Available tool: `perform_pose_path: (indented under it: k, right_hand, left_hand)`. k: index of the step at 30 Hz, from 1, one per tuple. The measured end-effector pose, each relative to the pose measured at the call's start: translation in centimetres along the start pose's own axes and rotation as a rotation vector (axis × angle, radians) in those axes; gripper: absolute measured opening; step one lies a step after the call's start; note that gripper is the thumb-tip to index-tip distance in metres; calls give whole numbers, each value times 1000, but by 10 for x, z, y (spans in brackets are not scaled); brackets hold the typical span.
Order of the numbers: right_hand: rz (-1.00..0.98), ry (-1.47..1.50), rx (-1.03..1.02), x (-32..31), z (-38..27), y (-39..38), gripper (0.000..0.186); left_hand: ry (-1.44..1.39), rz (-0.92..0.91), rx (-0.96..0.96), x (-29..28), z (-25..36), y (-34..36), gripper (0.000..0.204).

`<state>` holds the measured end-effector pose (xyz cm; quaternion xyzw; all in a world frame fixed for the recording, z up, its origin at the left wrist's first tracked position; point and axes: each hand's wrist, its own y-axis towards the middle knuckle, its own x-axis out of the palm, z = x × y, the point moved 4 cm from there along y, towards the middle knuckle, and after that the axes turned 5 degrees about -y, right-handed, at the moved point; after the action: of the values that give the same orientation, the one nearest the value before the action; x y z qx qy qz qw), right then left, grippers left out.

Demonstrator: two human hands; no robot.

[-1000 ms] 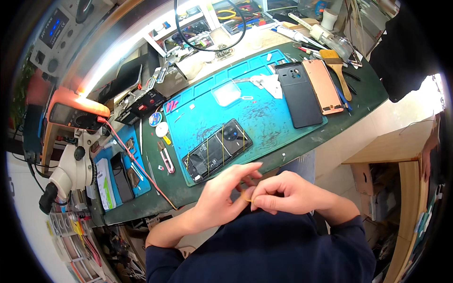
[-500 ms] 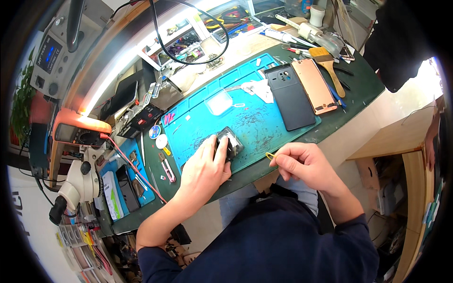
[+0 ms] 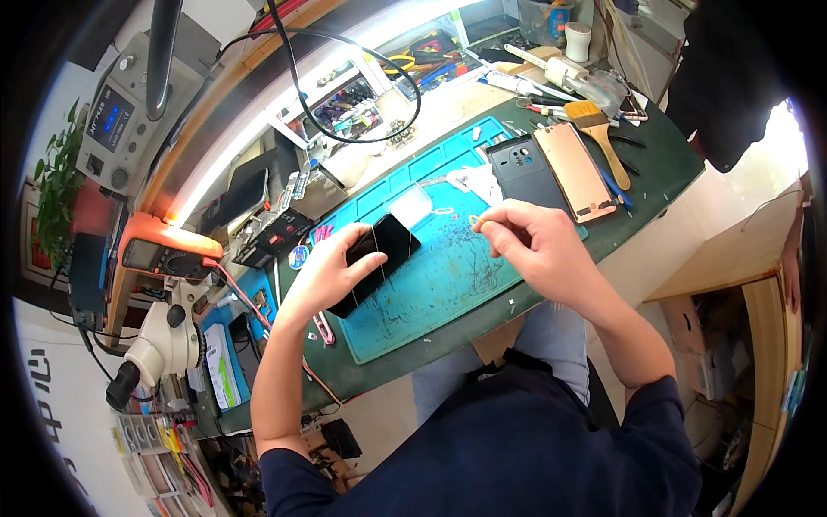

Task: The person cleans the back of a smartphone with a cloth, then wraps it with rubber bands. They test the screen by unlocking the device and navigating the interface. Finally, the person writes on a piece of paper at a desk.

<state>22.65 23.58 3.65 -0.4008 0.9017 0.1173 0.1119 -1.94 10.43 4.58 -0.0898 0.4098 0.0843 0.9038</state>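
My left hand [image 3: 323, 280] grips a black phone [image 3: 398, 241] by its left side, thumb lying over the dark glossy face. Two thin pale lines, apparently rubber bands, run across that face. The phone is over the left part of a blue work mat [image 3: 422, 314]. To the right, my right hand [image 3: 543, 250] is closed in a pinch, clear of the phone. A small yellow rubber band [image 3: 475, 223] sticks out between its thumb and forefinger. Beyond the phone, a clear plastic tray [image 3: 410, 205] and a SIM pin [image 3: 443, 211] lie on the mat.
A dark phone back cover [image 3: 525, 177], a copper-coloured screen panel [image 3: 575, 172] and a brush [image 3: 603, 138] lie at the right. An orange multimeter [image 3: 164, 246] and a white microscope [image 3: 164, 340] stand at the left. A black cable loop [image 3: 419, 103] hangs over the far side.
The phone has turned so its dark face shows, and my left hand has shifted left and away from me with it. My right hand has moved farther over the mat, still pinching the rubber band.
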Motion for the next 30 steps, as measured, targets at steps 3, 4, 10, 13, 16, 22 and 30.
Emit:
perform_pose_path:
  k: [3,4,10,13,16,22,30]
  right_hand:
    - [10,-174,-137,8,-3,15,16]
    - [10,-232,-191,10,-4,20,15]
    - [104,-401,-403,19,-30,49,15]
    - [161,-335,-397,18,-44,55,19]
    - [100,-152,-256,23,-51,57,19]
    - [37,-228,-328,51,-64,68,21]
    - [12,-386,-540,79,-83,68,17]
  left_hand:
    - [126,-7,-52,-1,1,6,34]
    - [70,-1,-45,-2,4,5,33]
    - [-352,70,-74,-2,23,-11,38]
    - [-620,179,56,-2,32,-19,42]
    - [-781,308,104,0,27,-24,37]
    - [-836,460,179,11,17,-32,38]
    - [-730,305,169,-3,12,-39,59]
